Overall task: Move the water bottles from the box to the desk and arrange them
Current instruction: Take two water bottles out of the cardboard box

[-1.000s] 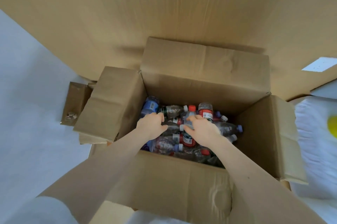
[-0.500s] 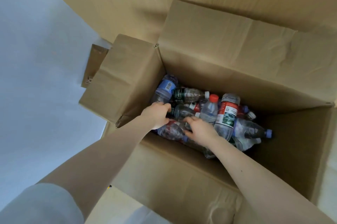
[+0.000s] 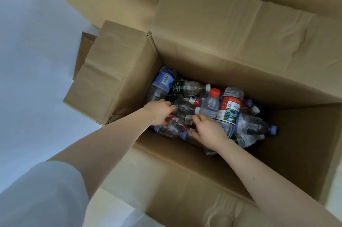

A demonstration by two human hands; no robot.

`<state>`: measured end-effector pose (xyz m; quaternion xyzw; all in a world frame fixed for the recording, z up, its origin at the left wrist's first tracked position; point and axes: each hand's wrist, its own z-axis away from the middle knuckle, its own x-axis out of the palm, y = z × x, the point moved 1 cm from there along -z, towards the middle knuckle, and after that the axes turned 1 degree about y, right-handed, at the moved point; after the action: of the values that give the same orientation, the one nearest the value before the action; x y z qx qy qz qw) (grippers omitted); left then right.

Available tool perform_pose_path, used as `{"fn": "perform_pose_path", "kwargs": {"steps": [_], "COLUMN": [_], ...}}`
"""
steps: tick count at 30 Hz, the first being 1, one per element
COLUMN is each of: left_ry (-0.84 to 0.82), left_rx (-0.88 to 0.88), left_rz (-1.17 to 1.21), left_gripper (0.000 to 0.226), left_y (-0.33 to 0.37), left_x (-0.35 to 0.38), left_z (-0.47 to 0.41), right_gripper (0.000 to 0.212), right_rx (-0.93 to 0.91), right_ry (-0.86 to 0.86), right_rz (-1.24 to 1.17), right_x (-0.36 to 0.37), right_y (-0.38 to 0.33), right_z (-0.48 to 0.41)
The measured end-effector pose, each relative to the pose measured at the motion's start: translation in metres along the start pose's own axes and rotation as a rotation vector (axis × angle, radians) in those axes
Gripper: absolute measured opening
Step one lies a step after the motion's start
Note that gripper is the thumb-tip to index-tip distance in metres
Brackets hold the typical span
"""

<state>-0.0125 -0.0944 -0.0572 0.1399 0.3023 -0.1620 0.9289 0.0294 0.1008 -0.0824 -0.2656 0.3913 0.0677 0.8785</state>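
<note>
Water bottles (image 3: 209, 108) lie heaped at the bottom of an open cardboard box (image 3: 240, 71) in the centre of the frame. None has reached the desk, which is out of view. Most lie on their sides, crossing one another at odd angles. The one the coming move seems to turn on is at the near edge of the heap: a red-labelled bottle (image 3: 173, 126). Its long axis runs across the frame from left to lower right and ends in a purple cap (image 3: 185, 135). The left hand (image 3: 159, 114) reaches in from the lower left and sits over the base end of this bottle. Its fingers bend to the right, and they touch a dark-labelled bottle (image 3: 182, 107) just above. The right hand (image 3: 210, 132) reaches in from the lower right, with its thumb just beside the purple cap and its fingers bent down into the heap. So the bottle lies between the two hands, crosswise to both forearms, with the left hand at its body and the right at its neck. Both hands have bent fingers touching bottles, but whether either has closed a grip cannot be told. The lift would probably fall to the left hand, straight up past the near wall. Further right, a red-capped bottle (image 3: 210, 104) tilts upward. The box flap (image 3: 114, 71) folds outward over a pale floor (image 3: 37, 60), and a white sleeve (image 3: 40, 193) fills the lower left corner.
</note>
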Motion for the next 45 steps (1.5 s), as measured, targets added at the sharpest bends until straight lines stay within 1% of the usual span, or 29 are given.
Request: {"fn": "perform_pose_path", "kwargs": {"steps": [4, 9, 15, 18, 21, 26, 31, 34, 37, 40, 42, 45], "left_ry": [-0.084, -0.207, -0.294, -0.294, -0.276, -0.181, -0.015, 0.068, 0.149, 0.300, 0.427, 0.557], "left_rx": [0.086, 0.164, 0.181, 0.202, 0.225, 0.177, 0.082, 0.015, -0.011, -0.043, -0.078, -0.109], "left_rz": [-0.097, -0.151, -0.231, -0.282, -0.282, -0.201, 0.049, 0.177, 0.285, 0.457, 0.597, 0.789], "left_gripper": [0.061, 0.076, 0.090, 0.088, 0.085, 0.074, 0.066, 0.067, 0.068, 0.062, 0.052, 0.050], "left_y": [0.016, 0.026, 0.028, 0.029, 0.031, 0.019, 0.011, 0.012, 0.019, 0.024, 0.022, 0.016], "left_x": [0.005, 0.014, 0.025, 0.029, 0.027, 0.010, -0.010, -0.017, -0.024, -0.027, -0.029, -0.033], "left_z": [-0.017, -0.030, -0.043, -0.047, -0.049, -0.037, -0.009, 0.010, 0.028, 0.045, 0.056, 0.070], "right_gripper": [0.047, 0.046, 0.040, 0.041, 0.042, 0.041, 0.041, 0.041, 0.041, 0.041, 0.041, 0.042], "right_rx": [-0.001, 0.002, 0.022, 0.032, 0.033, 0.017, 0.027, 0.039, 0.052, 0.065, 0.071, 0.085], "right_ry": [0.065, 0.091, 0.105, 0.104, 0.114, 0.136, 0.194, 0.222, 0.245, 0.274, 0.292, 0.329], "right_rz": [0.072, 0.119, 0.111, 0.105, 0.105, 0.128, 0.138, 0.153, 0.186, 0.188, 0.141, -0.075], "right_x": [-0.006, -0.005, -0.003, -0.002, -0.003, -0.015, -0.034, -0.043, -0.051, -0.057, -0.060, -0.064], "right_y": [0.007, 0.011, 0.018, 0.020, 0.020, 0.016, 0.008, 0.001, -0.006, -0.015, -0.019, -0.026], "right_z": [0.009, 0.018, 0.022, 0.022, 0.023, 0.025, 0.028, 0.031, 0.034, 0.039, 0.041, 0.040]}}
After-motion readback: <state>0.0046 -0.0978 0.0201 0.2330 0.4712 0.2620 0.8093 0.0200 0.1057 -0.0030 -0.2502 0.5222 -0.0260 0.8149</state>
